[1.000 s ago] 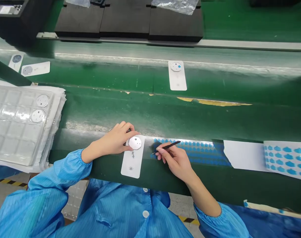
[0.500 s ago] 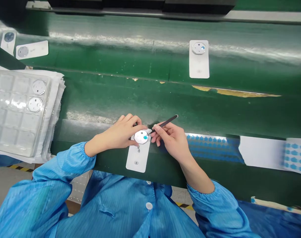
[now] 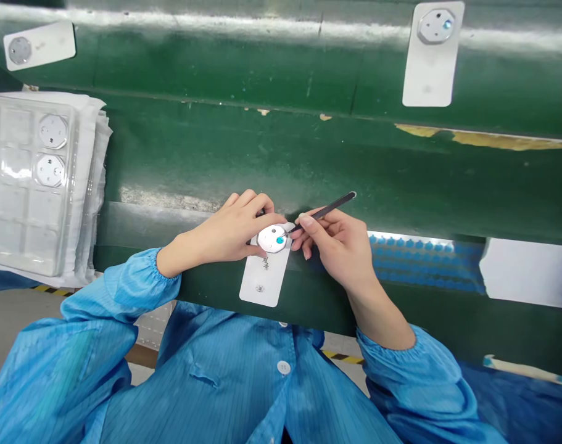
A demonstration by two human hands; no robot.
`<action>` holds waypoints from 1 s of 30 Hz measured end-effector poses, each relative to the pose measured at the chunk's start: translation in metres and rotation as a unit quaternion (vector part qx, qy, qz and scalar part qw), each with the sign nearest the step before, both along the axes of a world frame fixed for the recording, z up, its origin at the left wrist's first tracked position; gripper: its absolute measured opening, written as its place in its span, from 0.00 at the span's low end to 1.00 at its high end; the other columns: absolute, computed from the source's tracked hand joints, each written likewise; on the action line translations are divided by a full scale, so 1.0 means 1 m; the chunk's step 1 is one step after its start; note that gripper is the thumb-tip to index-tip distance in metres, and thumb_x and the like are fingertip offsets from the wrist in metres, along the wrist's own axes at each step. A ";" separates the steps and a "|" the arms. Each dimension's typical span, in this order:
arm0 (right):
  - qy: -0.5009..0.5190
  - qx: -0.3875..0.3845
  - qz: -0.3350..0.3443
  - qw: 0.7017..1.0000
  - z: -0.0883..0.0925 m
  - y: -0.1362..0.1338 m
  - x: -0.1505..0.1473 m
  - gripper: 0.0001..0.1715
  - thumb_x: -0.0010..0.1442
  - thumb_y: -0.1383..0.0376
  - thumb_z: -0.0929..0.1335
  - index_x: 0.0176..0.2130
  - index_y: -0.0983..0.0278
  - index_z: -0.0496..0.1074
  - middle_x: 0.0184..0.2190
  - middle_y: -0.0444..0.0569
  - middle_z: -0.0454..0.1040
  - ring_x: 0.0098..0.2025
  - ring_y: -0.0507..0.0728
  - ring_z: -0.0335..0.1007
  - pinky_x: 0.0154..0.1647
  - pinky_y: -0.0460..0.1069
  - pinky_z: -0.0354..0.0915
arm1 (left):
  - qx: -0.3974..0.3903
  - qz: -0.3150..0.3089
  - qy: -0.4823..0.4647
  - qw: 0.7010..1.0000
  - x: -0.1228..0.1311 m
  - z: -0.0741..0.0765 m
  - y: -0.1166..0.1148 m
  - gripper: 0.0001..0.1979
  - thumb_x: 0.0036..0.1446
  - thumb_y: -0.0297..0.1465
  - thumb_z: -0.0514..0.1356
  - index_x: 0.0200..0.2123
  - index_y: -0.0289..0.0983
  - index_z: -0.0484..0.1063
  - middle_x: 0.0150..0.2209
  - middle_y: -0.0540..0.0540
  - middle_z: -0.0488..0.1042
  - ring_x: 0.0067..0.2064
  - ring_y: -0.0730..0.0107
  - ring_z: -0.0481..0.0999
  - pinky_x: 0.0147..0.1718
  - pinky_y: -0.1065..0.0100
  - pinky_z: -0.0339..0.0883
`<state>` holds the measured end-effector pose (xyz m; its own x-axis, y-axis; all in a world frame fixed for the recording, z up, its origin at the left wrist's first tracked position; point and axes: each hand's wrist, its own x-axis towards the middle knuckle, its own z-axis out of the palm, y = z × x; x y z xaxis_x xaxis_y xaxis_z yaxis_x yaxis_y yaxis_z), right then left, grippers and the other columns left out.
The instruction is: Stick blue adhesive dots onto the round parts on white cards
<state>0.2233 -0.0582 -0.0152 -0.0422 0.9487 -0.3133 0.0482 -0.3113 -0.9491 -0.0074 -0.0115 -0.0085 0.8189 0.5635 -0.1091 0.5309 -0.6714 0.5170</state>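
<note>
Green bench (image 3: 206, 148) beneath left hand (image 3: 232, 233) and right hand (image 3: 340, 243), clear tray (image 3: 44, 246) well to the left of both. Holds a white disc (image 3: 268, 240) by its edge in the left hand, on a white card (image 3: 263, 282) between the hands. Pinches a slim black tool (image 3: 335, 204) in the right hand, tip at the disc's blue dot (image 3: 279, 240).

Disc (image 3: 268, 242) on near card (image 3: 268, 279), between left hand (image 3: 232, 233) and right hand (image 3: 343, 246), strip (image 3: 414, 262) right of latter, tray (image 3: 44, 246) on sheets (image 3: 95, 142) far left, another card (image 3: 429, 71) behind right.

Green bench (image 3: 225, 148) — white cards (image 3: 271, 274), blue-dotted strip (image 3: 424, 262)
</note>
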 end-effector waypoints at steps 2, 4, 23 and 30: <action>-0.001 0.001 -0.002 1.000 0.000 0.000 0.000 0.27 0.61 0.43 0.79 0.37 0.63 0.77 0.26 0.48 0.80 0.18 0.52 0.71 0.16 0.46 0.69 | 0.003 -0.004 0.005 1.000 0.000 0.001 0.000 0.29 0.63 0.38 0.71 0.63 0.40 0.69 0.57 0.38 0.69 0.55 0.50 0.66 0.48 0.57 0.59; -0.001 0.002 -0.003 1.000 0.000 0.000 0.000 0.28 0.60 0.42 0.79 0.36 0.63 0.77 0.26 0.48 0.80 0.17 0.52 0.71 0.16 0.46 0.69 | 0.005 -0.006 0.009 1.000 0.000 0.002 0.001 0.29 0.63 0.38 0.71 0.64 0.40 0.69 0.58 0.38 0.69 0.56 0.50 0.66 0.48 0.57 0.59; 0.005 0.063 -0.008 0.998 -0.003 -0.006 -0.001 0.23 0.66 0.44 0.75 0.39 0.61 0.75 0.25 0.45 0.77 0.22 0.54 0.72 0.20 0.49 0.69 | -0.013 0.018 0.037 0.999 0.003 0.009 -0.002 0.31 0.61 0.35 0.72 0.61 0.35 0.63 0.56 0.35 0.69 0.56 0.45 0.65 0.50 0.54 0.60; -0.029 0.184 -0.096 0.978 0.002 -0.011 -0.005 0.20 0.71 0.44 0.69 0.42 0.57 0.74 0.46 0.52 0.77 0.44 0.62 0.77 0.47 0.57 0.75 | -0.226 0.099 -0.186 0.951 0.000 0.008 0.000 0.22 0.61 0.30 0.69 0.52 0.38 0.63 0.49 0.43 0.73 0.47 0.61 0.73 0.42 0.63 0.67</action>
